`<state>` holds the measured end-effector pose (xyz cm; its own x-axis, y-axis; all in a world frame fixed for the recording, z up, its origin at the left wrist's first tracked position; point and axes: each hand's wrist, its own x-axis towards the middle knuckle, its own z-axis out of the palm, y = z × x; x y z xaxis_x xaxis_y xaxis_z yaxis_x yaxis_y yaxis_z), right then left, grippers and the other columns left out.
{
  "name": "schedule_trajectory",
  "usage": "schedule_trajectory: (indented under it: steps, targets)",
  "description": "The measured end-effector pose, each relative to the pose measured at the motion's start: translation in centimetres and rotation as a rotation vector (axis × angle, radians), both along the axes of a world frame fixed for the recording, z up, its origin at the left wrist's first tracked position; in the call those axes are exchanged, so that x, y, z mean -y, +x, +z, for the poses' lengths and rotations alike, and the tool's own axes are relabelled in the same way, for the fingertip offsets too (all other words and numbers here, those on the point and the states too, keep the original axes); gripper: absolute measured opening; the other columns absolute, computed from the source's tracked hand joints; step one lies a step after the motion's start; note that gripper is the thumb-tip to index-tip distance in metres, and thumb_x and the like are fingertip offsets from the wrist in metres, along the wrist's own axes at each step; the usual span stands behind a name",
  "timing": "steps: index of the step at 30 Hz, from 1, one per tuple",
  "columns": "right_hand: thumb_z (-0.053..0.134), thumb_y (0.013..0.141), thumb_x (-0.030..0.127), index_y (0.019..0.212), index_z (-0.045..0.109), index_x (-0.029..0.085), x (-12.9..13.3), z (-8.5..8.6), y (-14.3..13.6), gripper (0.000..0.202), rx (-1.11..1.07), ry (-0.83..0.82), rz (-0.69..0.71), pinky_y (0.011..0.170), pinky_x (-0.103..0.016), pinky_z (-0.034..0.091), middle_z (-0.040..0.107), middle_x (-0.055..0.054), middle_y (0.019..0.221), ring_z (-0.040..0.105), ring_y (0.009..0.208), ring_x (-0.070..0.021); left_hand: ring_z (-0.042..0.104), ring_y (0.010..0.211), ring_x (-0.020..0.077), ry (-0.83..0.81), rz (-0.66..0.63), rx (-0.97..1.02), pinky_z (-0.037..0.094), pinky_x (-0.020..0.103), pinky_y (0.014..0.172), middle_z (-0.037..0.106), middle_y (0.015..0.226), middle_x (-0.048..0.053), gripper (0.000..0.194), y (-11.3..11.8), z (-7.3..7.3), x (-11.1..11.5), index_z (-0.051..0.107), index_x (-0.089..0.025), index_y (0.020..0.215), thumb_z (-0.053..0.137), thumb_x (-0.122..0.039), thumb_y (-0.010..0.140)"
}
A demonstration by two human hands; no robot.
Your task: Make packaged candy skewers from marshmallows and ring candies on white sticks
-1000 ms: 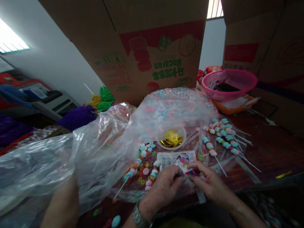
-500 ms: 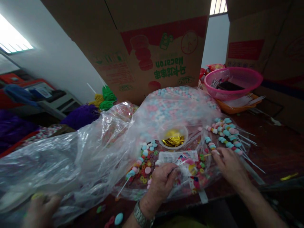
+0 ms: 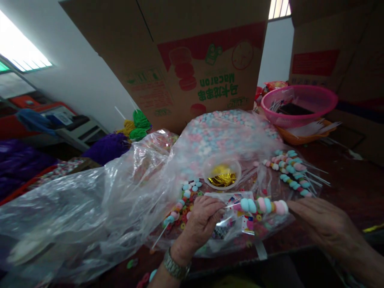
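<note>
A candy skewer (image 3: 264, 205) of blue, pink and small ring-shaped sweets lies nearly level between my hands. My left hand (image 3: 205, 216), with a metal watch on the wrist, is closed around the thin white stick end at the skewer's left. My right hand (image 3: 327, 226) is stretched out, its fingertips at or just touching the skewer's white right end. Under the skewer is a printed clear wrapper (image 3: 247, 225). A second candy skewer (image 3: 175, 212) lies left of my left hand. More finished skewers (image 3: 292, 170) are piled beyond my right hand.
A tub of gold ties (image 3: 222, 176) stands ahead, before a plastic-covered heap of pastel sweets (image 3: 222, 132). At the back right a pink basket (image 3: 300, 100) sits on an orange tray (image 3: 303, 138). A carton (image 3: 204, 52) rises behind; plastic sheeting (image 3: 75, 216) spreads left.
My right hand has moved from the skewer pile towards me and opened out. A skewer now lies between my hands. Another hand at the lower left has left the view.
</note>
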<state>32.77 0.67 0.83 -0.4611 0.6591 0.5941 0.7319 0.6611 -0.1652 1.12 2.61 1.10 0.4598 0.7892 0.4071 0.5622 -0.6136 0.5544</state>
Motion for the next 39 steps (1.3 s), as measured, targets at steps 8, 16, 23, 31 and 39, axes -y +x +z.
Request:
schedule_trajectory:
  steps: [8,16,23,31,39]
  targets:
    - [0.038,0.078,0.004,0.094,0.061,0.022,-0.4,1.3,0.2,0.033,0.188,-0.03,0.07,0.058,-0.028,0.037,0.061,-0.002,0.069,0.053,0.06,-0.0157,0.055,0.083,0.0185,-0.052,-0.026,-0.158,0.036,0.035,0.081,0.067,0.086,0.004,0.02,0.3,0.7,0.3,0.063,-0.02,0.092,0.044,-0.027,0.09]
    - [0.038,0.08,0.01,0.087,0.063,0.022,-0.3,0.2,-2.1,0.028,0.098,-0.163,0.064,0.06,-0.027,0.043,0.066,-0.004,0.074,0.058,0.062,-0.0154,0.055,0.093,0.0246,-0.063,0.002,-0.288,0.035,0.041,0.088,0.065,0.102,0.01,0.047,2.0,0.9,0.7,0.053,-0.018,0.117,0.051,-0.051,0.082]
    - [0.043,0.078,0.008,0.084,0.062,0.021,-0.6,1.4,-4.7,0.023,0.206,-0.292,0.27,0.052,-0.026,0.034,0.062,0.0,0.067,0.055,0.058,-0.0154,0.061,0.076,0.0257,-0.227,-0.026,-0.568,0.042,0.038,0.078,0.067,0.078,0.008,0.051,3.6,0.6,0.7,0.062,-0.016,0.087,0.053,-0.064,0.072]
    - [0.044,0.08,0.008,0.073,0.06,0.019,-1.4,1.7,-5.0,0.021,0.217,-0.15,0.21,0.061,-0.032,0.026,0.06,-0.004,0.069,0.048,0.065,-0.018,0.058,0.067,0.0166,-0.485,-0.092,-0.337,0.035,0.021,0.055,0.065,0.078,0.0,0.049,3.1,1.9,0.7,0.061,-0.019,0.091,0.058,-0.063,0.069]
    - [0.05,0.077,0.014,0.071,0.059,0.018,-1.3,-0.1,-7.2,0.012,0.157,-0.255,0.284,0.063,-0.031,0.027,0.059,-0.004,0.069,0.047,0.066,-0.0172,0.06,0.068,0.0211,-0.512,-0.069,-0.403,0.037,0.024,0.055,0.066,0.077,0.004,0.045,5.4,1.5,1.2,0.06,-0.019,0.097,0.06,-0.055,0.071]
